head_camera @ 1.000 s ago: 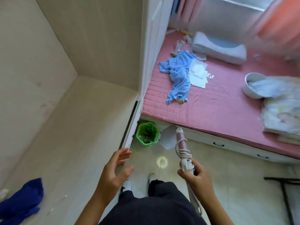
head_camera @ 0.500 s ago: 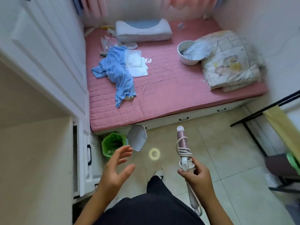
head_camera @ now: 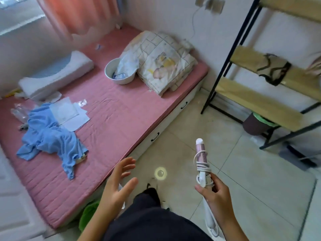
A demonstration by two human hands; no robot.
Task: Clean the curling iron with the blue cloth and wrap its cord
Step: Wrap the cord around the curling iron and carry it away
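Now my view has swung right: the cupboard shelf with the dark blue cloth has gone out of frame, and the pink bed (head_camera: pixel 121 108) and a black-framed rack (head_camera: pixel 257 100) fill it instead. A light blue fabric (head_camera: pixel 50 136) lies crumpled on the bed's left part, well apart from me. The curling iron (head_camera: pixel 201 152) has stayed upright in my right hand (head_camera: pixel 217 193), over the floor tiles between bed and rack. Its white cord (head_camera: pixel 203 165) is already looped round the barrel just above my grip, so I judge wiping and wrapping done and I am probably looking for a spot to set it down. My right fingers (head_camera: pixel 216 181) curl round the white handle, thumb across it. My left hand (head_camera: pixel 118 186) holds nothing, its fingers (head_camera: pixel 126 164) spread and relaxed, touching nothing.
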